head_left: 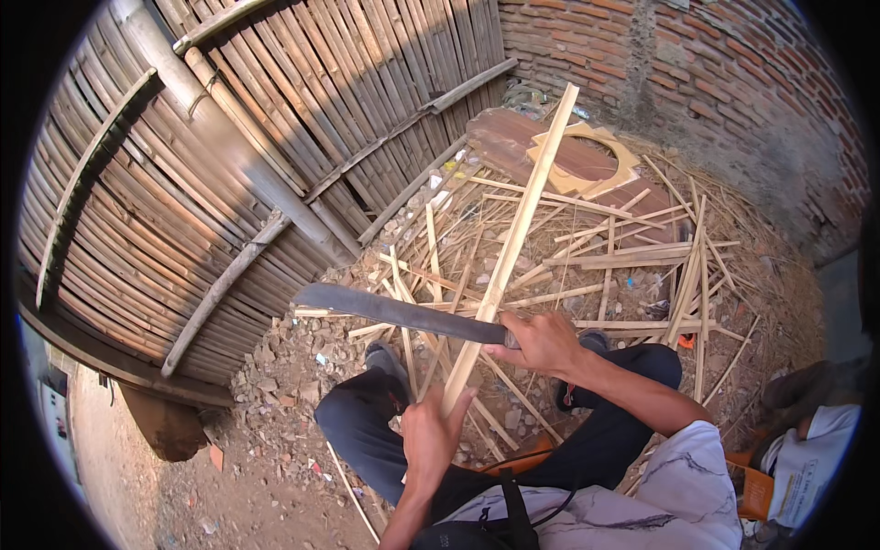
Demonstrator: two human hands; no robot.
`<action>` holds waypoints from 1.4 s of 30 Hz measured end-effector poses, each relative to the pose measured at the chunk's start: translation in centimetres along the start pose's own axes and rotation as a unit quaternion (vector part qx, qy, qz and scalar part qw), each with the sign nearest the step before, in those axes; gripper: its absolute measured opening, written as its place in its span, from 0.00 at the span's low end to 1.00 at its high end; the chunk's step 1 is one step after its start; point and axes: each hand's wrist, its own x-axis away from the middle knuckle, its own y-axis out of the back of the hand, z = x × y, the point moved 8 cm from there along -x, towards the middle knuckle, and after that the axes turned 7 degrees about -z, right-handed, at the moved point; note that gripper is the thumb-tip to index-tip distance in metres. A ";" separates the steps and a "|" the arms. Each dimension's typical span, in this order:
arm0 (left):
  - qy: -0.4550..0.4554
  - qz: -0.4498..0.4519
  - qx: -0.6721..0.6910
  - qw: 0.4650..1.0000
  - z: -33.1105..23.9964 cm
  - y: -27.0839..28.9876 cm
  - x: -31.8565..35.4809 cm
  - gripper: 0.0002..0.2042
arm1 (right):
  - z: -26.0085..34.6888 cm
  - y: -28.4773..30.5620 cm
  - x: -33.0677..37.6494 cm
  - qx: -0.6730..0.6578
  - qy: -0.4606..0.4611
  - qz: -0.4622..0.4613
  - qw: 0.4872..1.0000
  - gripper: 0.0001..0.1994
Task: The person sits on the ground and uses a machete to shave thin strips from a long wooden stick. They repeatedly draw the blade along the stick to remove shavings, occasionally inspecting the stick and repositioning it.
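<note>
My left hand (429, 442) is closed round the near end of a long split bamboo strip (524, 215), which slants up and away from me between my knees. In my right hand (541, 343) is the handle of a machete (394, 312) with a broad dark blade. The blade points left and lies across the bamboo strip, a little beyond my left hand. Most of the machete's handle is hidden by my right fingers. Whether the edge has entered the bamboo I cannot tell.
Several loose bamboo strips (632, 258) lie scattered on the rubble ground ahead. Behind them are a brown board (504, 147) and a yellowish panel with a round hole (543, 170). A bamboo fence (137, 220) stands left, a brick wall (733, 82) far right. White sacks (816, 458) sit at lower right.
</note>
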 end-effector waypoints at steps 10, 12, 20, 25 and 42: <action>0.020 -0.009 0.044 0.999 1.0 0.2 0.3 0.17 | -1.2 0.7 -0.7 -0.018 -0.032 -0.019 0.999 0.30; 0.014 -0.008 0.036 0.999 1.1 0.0 0.2 0.17 | -0.2 -0.2 -0.1 0.003 -0.016 -0.008 1.000 0.30; 0.066 0.022 0.042 0.997 1.4 1.9 1.5 0.20 | -5.1 1.8 -2.0 -0.021 -0.125 -0.029 0.991 0.32; 0.035 0.047 0.011 0.998 1.6 1.1 1.6 0.18 | -3.7 2.0 -0.8 -0.035 -0.102 -0.042 0.993 0.32; 0.052 0.092 0.118 0.987 3.0 -0.1 2.5 0.15 | -2.0 1.3 -0.2 -0.036 0.006 -0.012 0.999 0.26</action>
